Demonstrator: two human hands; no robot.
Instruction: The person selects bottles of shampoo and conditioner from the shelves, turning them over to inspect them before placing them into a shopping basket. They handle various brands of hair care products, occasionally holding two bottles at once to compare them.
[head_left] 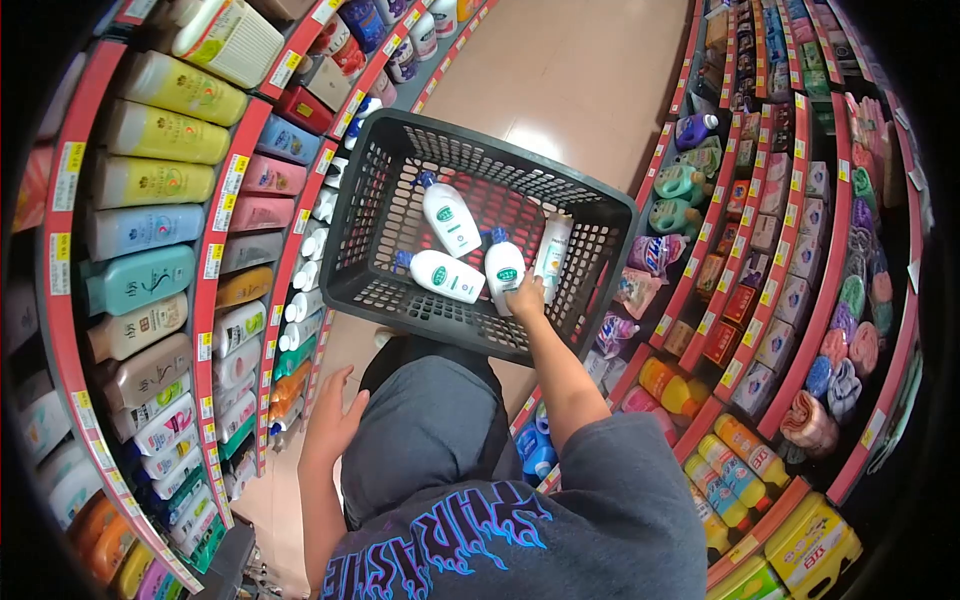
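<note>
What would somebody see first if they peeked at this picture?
First, the dark plastic basket in the middle of the aisle floor, holding white bottles with blue caps. The right hand reaches into it and rests on one of those bottles, while the left hand hangs open lower down, near the left shelves. Colourful bottles fill the red-edged shelves on both sides.

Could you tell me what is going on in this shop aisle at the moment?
A person stands between two product shelves with a dark plastic basket in front of them. Their right hand reaches into it and rests on a white bottle. Two more white bottles and a white tube lie inside. The left hand hangs open and empty near the left shelf.
</note>
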